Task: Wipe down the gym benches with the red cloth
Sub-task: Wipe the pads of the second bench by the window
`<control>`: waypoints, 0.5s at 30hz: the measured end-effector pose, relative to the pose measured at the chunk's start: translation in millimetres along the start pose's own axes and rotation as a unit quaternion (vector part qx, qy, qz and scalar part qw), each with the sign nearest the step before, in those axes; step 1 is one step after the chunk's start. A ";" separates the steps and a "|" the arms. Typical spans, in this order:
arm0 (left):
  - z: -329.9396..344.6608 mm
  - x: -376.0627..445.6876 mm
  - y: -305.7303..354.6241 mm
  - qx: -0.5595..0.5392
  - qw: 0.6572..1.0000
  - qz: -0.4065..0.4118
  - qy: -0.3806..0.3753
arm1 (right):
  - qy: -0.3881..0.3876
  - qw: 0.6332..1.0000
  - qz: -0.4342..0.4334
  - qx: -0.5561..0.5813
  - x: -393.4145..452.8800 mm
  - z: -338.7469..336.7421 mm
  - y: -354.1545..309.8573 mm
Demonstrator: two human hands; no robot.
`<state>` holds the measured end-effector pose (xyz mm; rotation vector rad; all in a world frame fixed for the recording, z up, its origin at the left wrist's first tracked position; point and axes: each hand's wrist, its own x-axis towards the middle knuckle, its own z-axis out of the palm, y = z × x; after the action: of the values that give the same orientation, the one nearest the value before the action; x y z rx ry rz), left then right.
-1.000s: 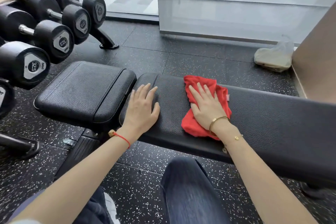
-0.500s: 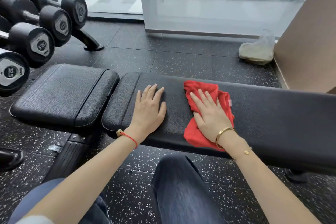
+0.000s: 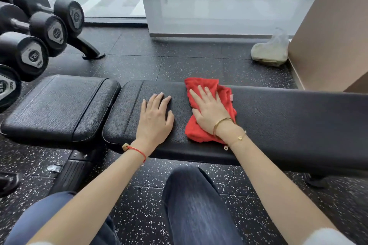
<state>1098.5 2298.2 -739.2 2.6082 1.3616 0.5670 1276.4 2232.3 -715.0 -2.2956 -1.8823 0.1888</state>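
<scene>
A black padded gym bench [image 3: 288, 121] runs across the view, with its separate seat pad [image 3: 57, 105] at the left. The crumpled red cloth [image 3: 201, 85] lies on the long pad near its left end. My right hand [image 3: 209, 109] presses flat on the cloth with straight fingers. My left hand [image 3: 155, 117] rests flat on the bare pad just left of the cloth, fingers spread, holding nothing.
A rack of black dumbbells [image 3: 37, 32] stands at the left, its foot [image 3: 89, 49] on the speckled rubber floor. A plastic bag [image 3: 270, 51] lies by the tan wall [image 3: 334, 32] at the back right. My knees are below the bench's near edge.
Both hands and the cloth have slid to the right along the long pad, away from the seat pad. The camera has shifted right as well, so the dumbbells sit further left.
</scene>
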 end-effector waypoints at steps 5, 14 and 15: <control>-0.1 1.5 22.5 -0.017 0.999 -0.040 -0.008 | 0.013 1.000 -0.026 0.009 -66.3 4.4 13.1; 21.9 -3.4 82.9 -0.009 0.999 0.001 -0.032 | 0.053 0.989 0.135 0.033 -67.0 -13.2 82.9; 23.0 -3.7 82.9 -0.005 0.999 0.001 -0.032 | 0.046 0.988 0.144 0.028 -60.7 -15.0 82.8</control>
<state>1168.6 2248.2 -736.7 2.5957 1.3346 0.4842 1347.0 2156.2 -718.1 -2.4827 -1.4762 0.1647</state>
